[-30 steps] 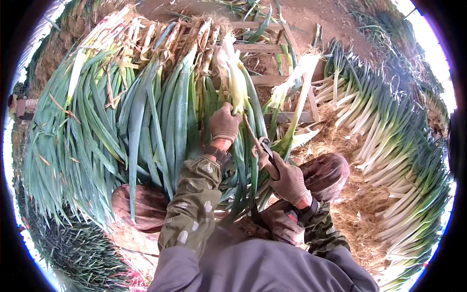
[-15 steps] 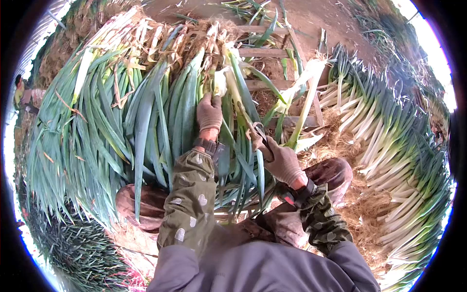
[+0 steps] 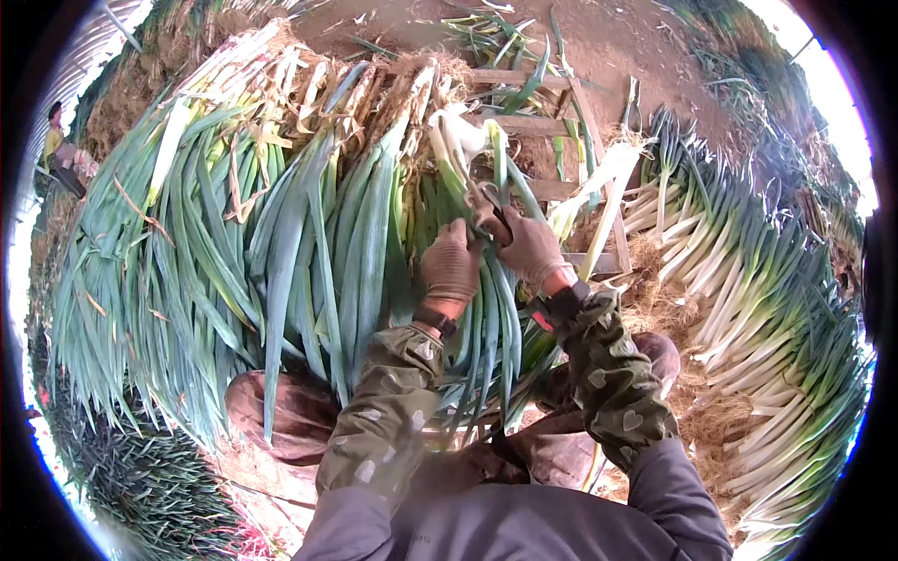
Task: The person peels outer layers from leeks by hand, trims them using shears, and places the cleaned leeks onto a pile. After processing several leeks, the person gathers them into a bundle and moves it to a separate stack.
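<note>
My left hand (image 3: 451, 266), in a tan knit glove, is closed around the green leaves of a leek whose white shank (image 3: 468, 136) points away from me. Close beside it, my gloved right hand (image 3: 533, 251) is closed on a small hand tool (image 3: 488, 208) with a dark edge. The tool lies against the leek's leaves, and its exact kind is partly hidden by my fingers. Under and left of my hands spreads a thick pile of untrimmed leeks (image 3: 327, 234), with dry brown outer leaves and roots at the far end.
Trimmed leeks with white shanks (image 3: 739, 327) lie in a long curved row at right. A wooden slatted frame (image 3: 533, 123) stands beyond my hands. More leeks (image 3: 150, 481) lie at lower left. Another person (image 3: 64, 154) is at the far left edge.
My left hand has moved down and right from the white shank to the leaves. My right hand has moved up with the tool, so both hands are now close together.
</note>
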`<state>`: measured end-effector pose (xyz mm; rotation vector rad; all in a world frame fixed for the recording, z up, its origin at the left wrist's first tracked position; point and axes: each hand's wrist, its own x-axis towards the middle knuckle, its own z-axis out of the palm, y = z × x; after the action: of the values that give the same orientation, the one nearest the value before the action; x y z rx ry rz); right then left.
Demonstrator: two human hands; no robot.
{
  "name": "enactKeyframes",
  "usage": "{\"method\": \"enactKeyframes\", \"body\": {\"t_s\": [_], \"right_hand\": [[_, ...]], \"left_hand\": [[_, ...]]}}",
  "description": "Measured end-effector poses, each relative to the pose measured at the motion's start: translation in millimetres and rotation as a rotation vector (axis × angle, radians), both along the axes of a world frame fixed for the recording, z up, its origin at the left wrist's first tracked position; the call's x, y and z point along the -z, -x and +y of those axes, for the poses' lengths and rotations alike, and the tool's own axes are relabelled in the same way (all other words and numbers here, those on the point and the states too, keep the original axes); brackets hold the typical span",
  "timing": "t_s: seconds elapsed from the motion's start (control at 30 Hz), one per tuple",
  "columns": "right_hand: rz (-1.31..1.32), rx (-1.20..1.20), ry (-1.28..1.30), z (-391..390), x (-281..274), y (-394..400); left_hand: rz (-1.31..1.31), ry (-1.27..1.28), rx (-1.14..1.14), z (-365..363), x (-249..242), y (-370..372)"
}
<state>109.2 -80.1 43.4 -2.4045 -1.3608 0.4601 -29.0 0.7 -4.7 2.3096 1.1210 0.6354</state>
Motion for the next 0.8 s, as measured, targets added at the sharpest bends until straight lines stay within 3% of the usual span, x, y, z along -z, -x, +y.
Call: {"method": "enactKeyframes", "body": {"t_s": [0.07,0.37,0.4,0.47,0.53,0.6,0.67,0.73,0.8], "right_hand": [[-0.023,-0.001,-0.030,20.2,6.9,-9.5],[0.104,0.087,-0.090,54.7,10.9,-35.4],[0.091,0.113,-0.097,54.3,21.0,-42.8],[0.318,0.036,-0.373,41.4,30.3,-53.0],[0.267,0.203,-0.167,30.1,10.7,-55.7],[0.227,0.232,-0.212,18.4,29.1,-64.7],[0.196,0.237,-0.280,3.4,12.3,-54.3],[0.382,0.279,-0.132,-10.3,-14.5,-37.2],[0.463,0.186,-0.212,-22.9,-3.4,-12.8]], "left_hand": [[-0.024,0.031,-0.075,0.8,-2.9,-10.0],[0.343,0.288,-0.112,19.2,11.2,-53.7],[0.282,0.261,-0.112,15.0,12.3,-56.7],[0.161,0.203,-0.114,3.3,14.6,-59.5],[0.277,0.255,0.043,-11.0,6.6,-66.2],[0.335,0.247,0.272,-25.3,12.5,-68.0],[0.318,0.189,0.461,-25.5,-19.0,-51.3],[0.270,-0.053,0.306,5.1,-61.6,-29.5],[0.306,-0.290,0.027,49.9,-106.2,-13.0]]}}
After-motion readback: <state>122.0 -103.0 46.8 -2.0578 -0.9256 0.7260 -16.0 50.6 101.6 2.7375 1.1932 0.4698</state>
